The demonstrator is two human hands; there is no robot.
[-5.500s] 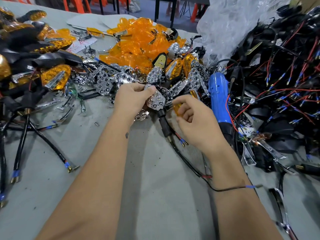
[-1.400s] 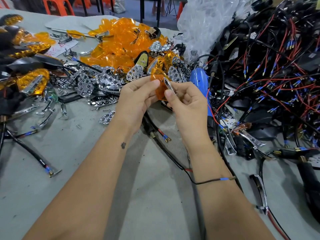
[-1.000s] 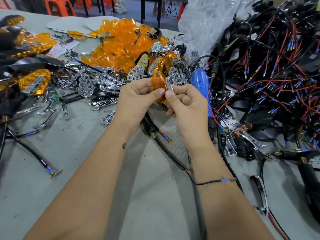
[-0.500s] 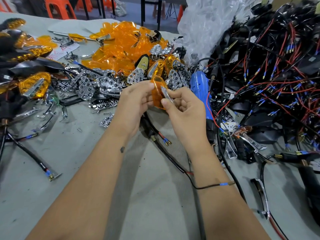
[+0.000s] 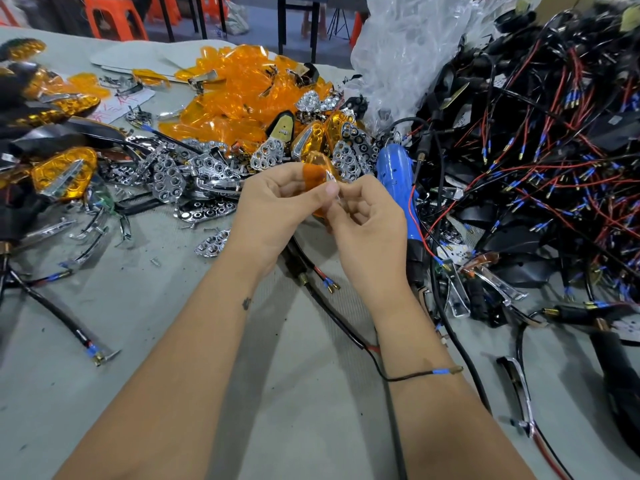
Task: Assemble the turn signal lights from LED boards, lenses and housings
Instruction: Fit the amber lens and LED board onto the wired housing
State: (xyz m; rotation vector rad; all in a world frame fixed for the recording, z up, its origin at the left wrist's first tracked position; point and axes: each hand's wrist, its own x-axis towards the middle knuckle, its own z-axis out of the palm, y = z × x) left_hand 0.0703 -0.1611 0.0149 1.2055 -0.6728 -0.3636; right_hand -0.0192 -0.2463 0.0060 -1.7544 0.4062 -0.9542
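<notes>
An amber lens [image 5: 316, 172] is pinched between both hands above the table's middle. My left hand [image 5: 273, 209] grips its left side with thumb and fingers. My right hand [image 5: 367, 223] closes on its right edge, where a thin chrome trim strip [image 5: 333, 178] lies against the lens; the lens's lower part is hidden by my fingers. Under my hands a black housing's stem with red and black wires [image 5: 313, 277] rests on the table. Behind lie a heap of amber lenses [image 5: 239, 98] and chrome reflectors [image 5: 173, 171].
A blue electric screwdriver [image 5: 398, 188] lies just right of my hands. Black housings with red and black wires [image 5: 536, 150] are heaped at the right. Finished amber lights [image 5: 62, 173] sit at the left. A crumpled clear plastic bag [image 5: 408, 46] stands behind. Loose chrome strips [image 5: 519, 393] lie nearby.
Earlier my left hand held a chrome reflector on the housing; now both hands hold the amber lens. Over the last second the lens tilted slightly and my right fingers closed tighter on its edge.
</notes>
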